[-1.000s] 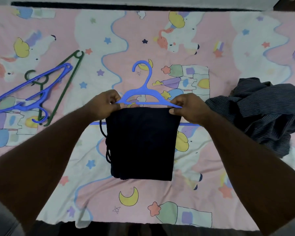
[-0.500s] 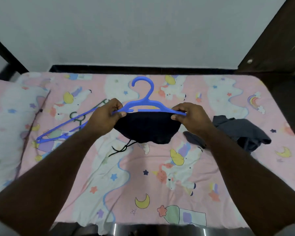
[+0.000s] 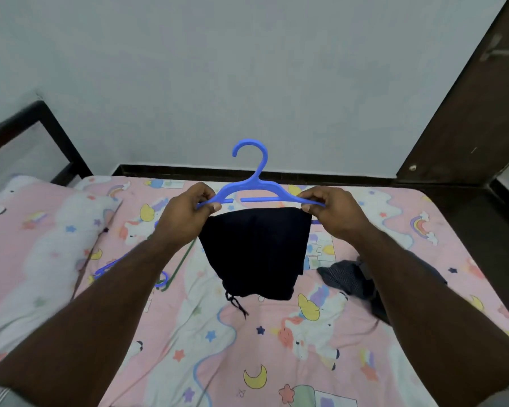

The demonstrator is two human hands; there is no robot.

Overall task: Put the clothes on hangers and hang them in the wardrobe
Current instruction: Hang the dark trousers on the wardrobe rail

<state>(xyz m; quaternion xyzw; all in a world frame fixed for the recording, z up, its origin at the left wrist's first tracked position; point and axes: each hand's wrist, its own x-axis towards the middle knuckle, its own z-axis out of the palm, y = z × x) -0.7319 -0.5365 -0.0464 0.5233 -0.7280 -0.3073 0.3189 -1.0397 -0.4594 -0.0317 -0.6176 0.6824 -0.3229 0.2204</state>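
A blue plastic hanger [image 3: 254, 183] is held up in the air over the bed, hook pointing up. Folded dark navy trousers [image 3: 257, 254] hang over its lower bar, a drawstring dangling below. My left hand [image 3: 188, 215] pinches the hanger's left end. My right hand [image 3: 332, 212] pinches its right end. A crumpled dark striped garment [image 3: 353, 277] lies on the bed to the right, partly hidden by my right forearm.
The bed [image 3: 276, 348] has a pink cartoon-print sheet, with a pillow [image 3: 27, 230] at the left. Spare blue and green hangers [image 3: 162, 280] lie on it under my left arm. A grey wall stands behind; a dark wooden panel [image 3: 476, 113] rises at the right.
Both hands have lifted the hanger with the trousers off the bed into the air. The view has tilted up, showing the wall.
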